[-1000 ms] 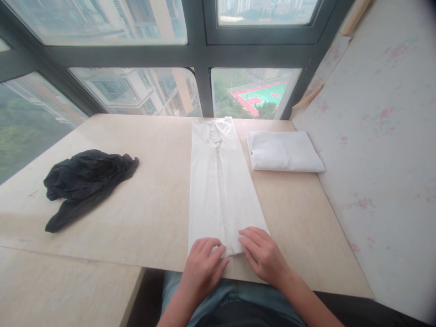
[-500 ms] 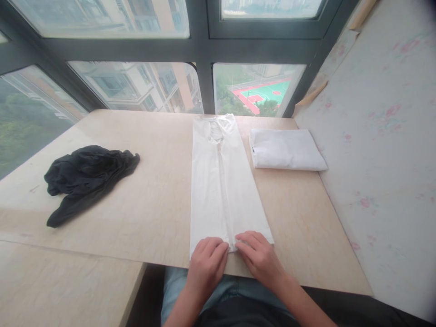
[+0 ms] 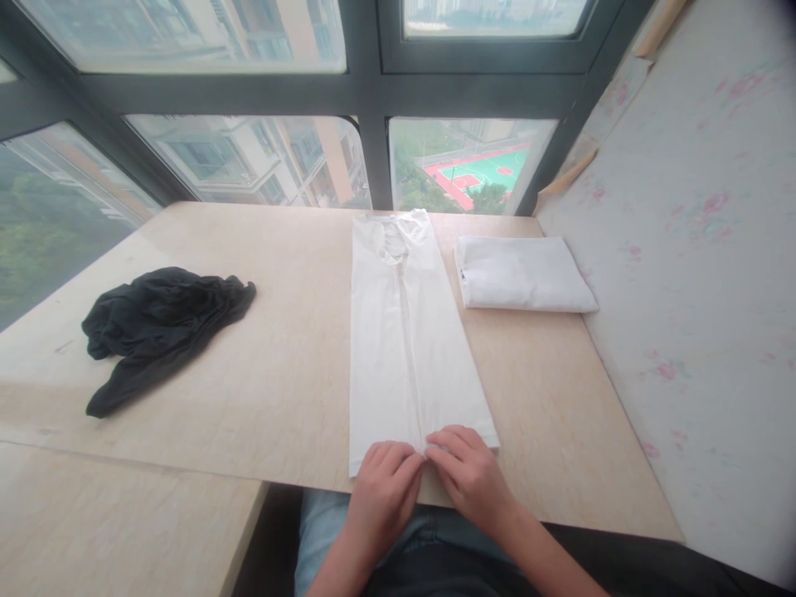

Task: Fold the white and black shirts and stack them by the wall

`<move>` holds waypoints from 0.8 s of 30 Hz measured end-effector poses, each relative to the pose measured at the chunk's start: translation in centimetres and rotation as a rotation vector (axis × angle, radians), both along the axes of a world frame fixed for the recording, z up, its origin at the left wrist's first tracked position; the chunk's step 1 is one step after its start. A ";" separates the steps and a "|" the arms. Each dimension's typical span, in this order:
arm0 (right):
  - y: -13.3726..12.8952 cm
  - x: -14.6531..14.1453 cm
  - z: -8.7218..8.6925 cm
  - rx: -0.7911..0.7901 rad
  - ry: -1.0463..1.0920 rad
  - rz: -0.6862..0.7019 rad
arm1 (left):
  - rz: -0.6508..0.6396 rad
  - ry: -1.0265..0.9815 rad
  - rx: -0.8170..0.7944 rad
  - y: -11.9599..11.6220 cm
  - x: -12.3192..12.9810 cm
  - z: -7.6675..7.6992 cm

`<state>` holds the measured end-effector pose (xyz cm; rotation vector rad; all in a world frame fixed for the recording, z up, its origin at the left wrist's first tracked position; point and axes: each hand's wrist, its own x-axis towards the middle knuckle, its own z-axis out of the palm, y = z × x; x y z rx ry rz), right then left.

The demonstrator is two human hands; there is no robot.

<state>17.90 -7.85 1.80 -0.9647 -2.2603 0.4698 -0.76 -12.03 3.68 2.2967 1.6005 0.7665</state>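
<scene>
A white garment (image 3: 404,348) lies folded lengthwise into a long panel, its collar end toward the window and its near edge close to the table's front. My left hand (image 3: 385,481) grips that near edge left of the middle seam, fingers curled and thumb pressed in. Just to its right, my right hand (image 3: 466,464) pinches the same edge. The two hands almost meet at the seam. How much cloth sits under the fingers is hidden.
Crumpled black cloth (image 3: 167,332) lies on the left of the pale tabletop (image 3: 298,348). A folded white cloth bundle (image 3: 526,274) rests at the right, near the papered wall (image 3: 702,290). Dark window frames (image 3: 366,91) border the far edge.
Both hands have drawn closer together at the middle of the near edge. My left hand shifted slightly right, and the seam's gap there has narrowed.
</scene>
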 end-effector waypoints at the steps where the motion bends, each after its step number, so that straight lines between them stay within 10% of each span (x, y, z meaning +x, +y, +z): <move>1: 0.1 0.1 0.1 -0.014 -0.008 0.013 | -0.002 -0.004 0.004 0.0 -0.1 0.0; 14: 1.6 0.6 -0.4 0.034 -0.369 -0.034 | 0.043 0.464 0.088 1.4 -2.1 -1.5; 24: -1.4 1.2 0.4 -0.013 -0.369 -0.007 | -0.001 0.520 0.108 -1.8 -2.6 -0.5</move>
